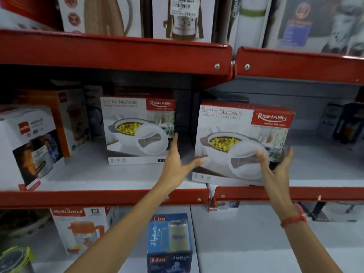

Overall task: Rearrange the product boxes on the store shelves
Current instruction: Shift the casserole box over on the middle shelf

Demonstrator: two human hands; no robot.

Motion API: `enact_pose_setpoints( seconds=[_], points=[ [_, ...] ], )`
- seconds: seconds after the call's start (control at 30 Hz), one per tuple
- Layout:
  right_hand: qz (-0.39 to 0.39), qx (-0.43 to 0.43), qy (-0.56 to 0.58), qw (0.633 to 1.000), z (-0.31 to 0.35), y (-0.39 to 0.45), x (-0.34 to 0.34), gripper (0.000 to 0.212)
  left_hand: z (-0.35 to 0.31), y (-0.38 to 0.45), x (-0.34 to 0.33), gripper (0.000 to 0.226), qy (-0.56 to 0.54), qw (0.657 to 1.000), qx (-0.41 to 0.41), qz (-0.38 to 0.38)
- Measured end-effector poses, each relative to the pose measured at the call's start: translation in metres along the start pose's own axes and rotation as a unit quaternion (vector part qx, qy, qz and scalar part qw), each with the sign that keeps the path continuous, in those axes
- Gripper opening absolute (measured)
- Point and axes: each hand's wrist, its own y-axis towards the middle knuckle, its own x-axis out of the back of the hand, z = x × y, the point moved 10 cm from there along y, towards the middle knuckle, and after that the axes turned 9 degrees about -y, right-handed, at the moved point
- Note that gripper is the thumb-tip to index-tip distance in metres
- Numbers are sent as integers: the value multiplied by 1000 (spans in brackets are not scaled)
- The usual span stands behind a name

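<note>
Two white-and-red casserole boxes stand on the middle shelf. The right casserole box [234,134] sits at the shelf's front edge, tilted a little. My left hand [177,164] is spread open beside its lower left corner, fingertips touching or nearly touching that edge. In front of the lower right part of this box is my right hand [275,166], also spread, thumb on the box face and fingers by its right side; neither hand grips it. The left casserole box [136,127] stands farther back, upright, untouched.
Red shelf lips [98,198] run across the front. A white-and-orange appliance box [29,142] stands at the left. Dark boxes [342,123] sit far right. Below are a blue bottle box [169,241] and a jug box [78,229]. Boxes line the top shelf.
</note>
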Motion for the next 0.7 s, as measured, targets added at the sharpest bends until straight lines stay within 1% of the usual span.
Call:
enact_pose_setpoints(
  seconds=[0.1, 0.17, 0.2, 0.27, 0.33, 0.43, 0.5, 0.63, 0.7],
  points=[
    [44, 0, 2, 999, -1, 3, -9, 72, 16, 8, -9, 117, -8, 999, 37, 34],
    [59, 2, -3, 998, -1, 4, -14, 69, 20, 12, -11, 117, -27, 997, 40, 55],
    [66, 4, -5, 998, 0, 4, -17, 69, 22, 14, -12, 112, -44, 996, 41, 69],
    [80, 13, -10, 997, 3, 2, -25, 67, 17, 12, -12, 91, -55, 995, 35, 81],
    [93, 17, -10, 995, 8, -2, -34, 63, 14, 10, -1, 76, -41, 997, 24, 59],
    [106, 29, 4, 994, 19, -9, -44, 57, 6, 0, 20, 67, -19, 999, 2, 27],
    [122, 31, 14, 992, 26, -14, -49, 56, -3, -12, 33, 65, -7, 1000, -2, 11],
    [132, 51, 47, 989, 50, -27, -57, 57, -39, -40, 62, 67, 0, 999, -38, -10],
    [164, 68, 75, 981, 101, -83, -73, 56, -71, -103, 127, 64, -6, 998, -47, -50]
  ],
)
